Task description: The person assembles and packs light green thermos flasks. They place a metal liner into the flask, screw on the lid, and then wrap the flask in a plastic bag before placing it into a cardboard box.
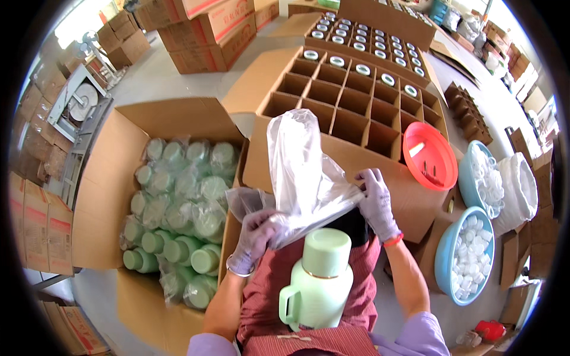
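A clear plastic bag (303,166) is stretched between my two gloved hands, its upper part standing up. My left hand (256,236) grips the bag's lower left edge with bent fingers. At the other edge, my right hand (377,199) pinches the plastic between thumb and fingers. A pale green vacuum flask (323,285) with a side handle and a cup-like lid rests upright on my lap, just below the bag. Neither hand touches it. To the left, an open carton (107,196) holds several green flasks (172,202), many wrapped in clear plastic.
Ahead stands a divided carton (338,142) with white-ringed pieces in its back row. A red basin (430,155) sits on its right corner. Two blue basins, one with white caps (472,255), one with white rings (488,178), stand right, beside a white sack (515,193). Cartons (208,35) are stacked behind.
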`<move>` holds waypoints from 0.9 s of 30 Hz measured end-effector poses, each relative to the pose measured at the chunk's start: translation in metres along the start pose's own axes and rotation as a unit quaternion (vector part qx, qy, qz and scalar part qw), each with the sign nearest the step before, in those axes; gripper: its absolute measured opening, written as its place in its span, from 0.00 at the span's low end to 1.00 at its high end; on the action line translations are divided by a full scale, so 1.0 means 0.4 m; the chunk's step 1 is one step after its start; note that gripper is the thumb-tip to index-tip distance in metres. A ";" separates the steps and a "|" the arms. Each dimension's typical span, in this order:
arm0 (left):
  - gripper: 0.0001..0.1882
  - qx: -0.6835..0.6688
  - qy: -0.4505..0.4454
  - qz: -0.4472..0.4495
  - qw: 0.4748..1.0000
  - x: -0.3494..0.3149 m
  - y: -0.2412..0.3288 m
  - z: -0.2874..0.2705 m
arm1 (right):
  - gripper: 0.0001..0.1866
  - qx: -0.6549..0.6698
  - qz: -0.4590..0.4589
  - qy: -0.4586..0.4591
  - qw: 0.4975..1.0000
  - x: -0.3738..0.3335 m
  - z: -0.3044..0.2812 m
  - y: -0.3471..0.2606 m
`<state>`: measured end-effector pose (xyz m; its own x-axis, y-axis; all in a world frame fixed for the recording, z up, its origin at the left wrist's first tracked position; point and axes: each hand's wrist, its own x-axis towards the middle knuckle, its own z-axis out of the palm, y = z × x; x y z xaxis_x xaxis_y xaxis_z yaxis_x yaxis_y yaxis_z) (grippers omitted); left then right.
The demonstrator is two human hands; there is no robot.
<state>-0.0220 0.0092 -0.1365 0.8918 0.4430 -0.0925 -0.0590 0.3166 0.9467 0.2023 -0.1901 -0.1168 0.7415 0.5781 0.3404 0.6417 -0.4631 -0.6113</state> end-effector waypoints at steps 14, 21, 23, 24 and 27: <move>0.13 0.187 -0.363 -0.153 0.900 -0.453 0.050 -0.101 | 0.14 -0.016 -0.176 -0.291 0.940 -0.720 -0.150 -0.091; 0.30 0.439 -0.267 -0.143 0.846 -0.297 0.112 0.049 | 0.16 -0.061 -0.238 -0.327 0.912 -0.676 -0.166 -0.119; 0.28 0.229 -0.130 -0.186 0.947 -0.387 0.070 -0.044 | 0.11 -0.030 -0.179 -0.321 0.930 -0.726 -0.160 -0.104; 0.27 0.230 -0.081 -0.162 0.956 -0.452 0.054 -0.098 | 0.10 0.039 -0.137 -0.333 0.932 -0.725 -0.144 -0.099; 0.24 0.313 -0.009 -0.115 0.943 -0.582 0.001 -0.196 | 0.07 0.262 -0.005 -0.348 0.900 -0.617 -0.100 -0.213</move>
<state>-0.2648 -0.0280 -0.1387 0.8563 0.4069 -0.3181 0.4088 -0.1574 0.8989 -0.0276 -0.3200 -0.1202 0.3182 0.9454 -0.0708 0.3317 -0.1810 -0.9259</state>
